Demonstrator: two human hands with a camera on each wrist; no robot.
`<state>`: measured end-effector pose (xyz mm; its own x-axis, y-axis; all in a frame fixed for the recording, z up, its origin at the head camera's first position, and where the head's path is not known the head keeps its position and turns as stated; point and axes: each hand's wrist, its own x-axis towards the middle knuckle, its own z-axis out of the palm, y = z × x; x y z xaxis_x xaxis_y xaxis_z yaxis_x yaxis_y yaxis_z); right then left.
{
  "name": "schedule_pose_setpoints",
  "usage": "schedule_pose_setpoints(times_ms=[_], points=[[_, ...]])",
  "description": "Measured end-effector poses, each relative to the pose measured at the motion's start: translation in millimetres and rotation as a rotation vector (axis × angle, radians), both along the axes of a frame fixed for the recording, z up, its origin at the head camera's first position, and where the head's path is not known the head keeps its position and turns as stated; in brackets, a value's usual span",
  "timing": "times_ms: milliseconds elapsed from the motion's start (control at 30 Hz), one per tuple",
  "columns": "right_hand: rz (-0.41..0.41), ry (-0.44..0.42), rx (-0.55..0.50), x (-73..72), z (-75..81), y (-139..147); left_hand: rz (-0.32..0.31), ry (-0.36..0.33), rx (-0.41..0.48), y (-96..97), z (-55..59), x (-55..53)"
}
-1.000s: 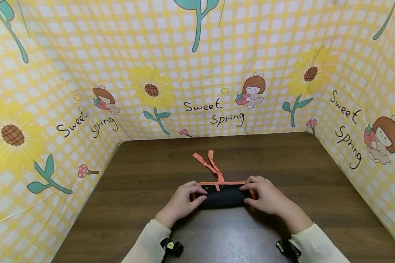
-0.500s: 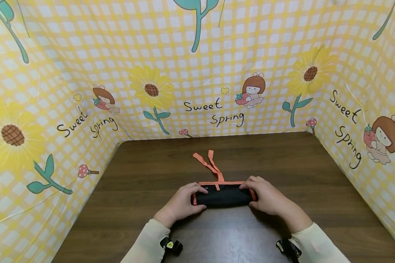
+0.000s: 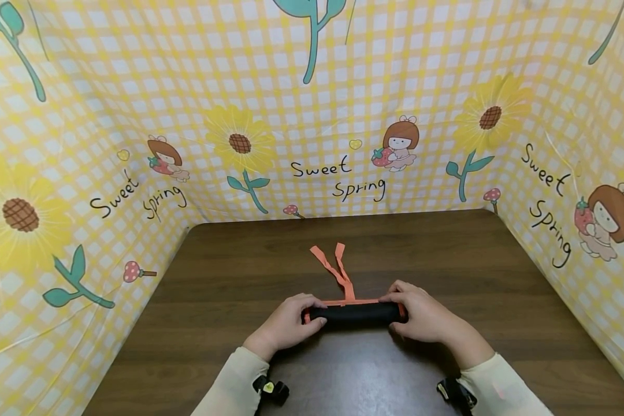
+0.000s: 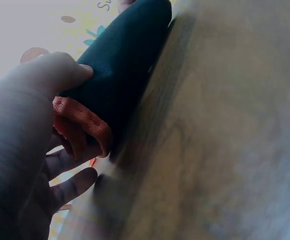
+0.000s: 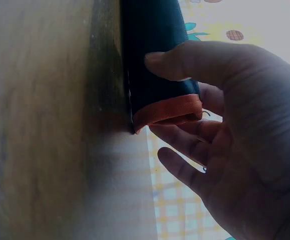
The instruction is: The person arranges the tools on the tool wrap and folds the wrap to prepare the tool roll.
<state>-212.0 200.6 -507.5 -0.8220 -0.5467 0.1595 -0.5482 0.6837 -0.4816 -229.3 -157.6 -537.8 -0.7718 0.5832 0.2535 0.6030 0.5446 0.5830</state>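
A black fabric roll with orange edging (image 3: 361, 314) lies crosswise on the table in the head view. Two orange ribbon ties (image 3: 347, 283) stretch from its far edge toward the back. My left hand (image 3: 290, 320) grips the roll's left end, thumb on the near side and fingers over the top. At the opposite end my right hand (image 3: 421, 312) grips it the same way. In the left wrist view the thumb presses the dark cloth (image 4: 119, 60) just above the orange-bound end. The right wrist view shows layered orange binding (image 5: 170, 111) at the other end.
The brown wooden table (image 3: 229, 260) extends around the roll. A yellow checked cloth (image 3: 322, 110) with printed flowers and lettering hangs behind and along both sides. Each wrist wears a small black camera, such as the left wrist camera (image 3: 273, 390).
Both hands have turned the roll over toward its far edge, so the flat strip of black cloth there has narrowed. The ribbon ties have shifted slightly right and nearer.
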Motion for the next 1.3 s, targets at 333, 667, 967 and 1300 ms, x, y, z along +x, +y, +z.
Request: schedule_pose_setpoints(times_ms=[333,667,967,1300], points=[[0.023,-0.021,-0.05,-3.3,-4.5,2.9,-0.028,0.021,0.045,0.6,-0.7,-0.5],[0.007,-0.132,-0.111,-5.3,-4.5,3.7,0.009,0.031,0.049,0.0,0.4,-0.7],[0.002,-0.13,-0.076,-5.0,-2.7,2.7,-0.034,0.0,0.093,-2.1,-1.3,-2.6],[-0.024,-0.105,-0.117,-3.5,-1.8,1.6,-0.039,-0.084,0.121,-0.6,0.4,0.1]])
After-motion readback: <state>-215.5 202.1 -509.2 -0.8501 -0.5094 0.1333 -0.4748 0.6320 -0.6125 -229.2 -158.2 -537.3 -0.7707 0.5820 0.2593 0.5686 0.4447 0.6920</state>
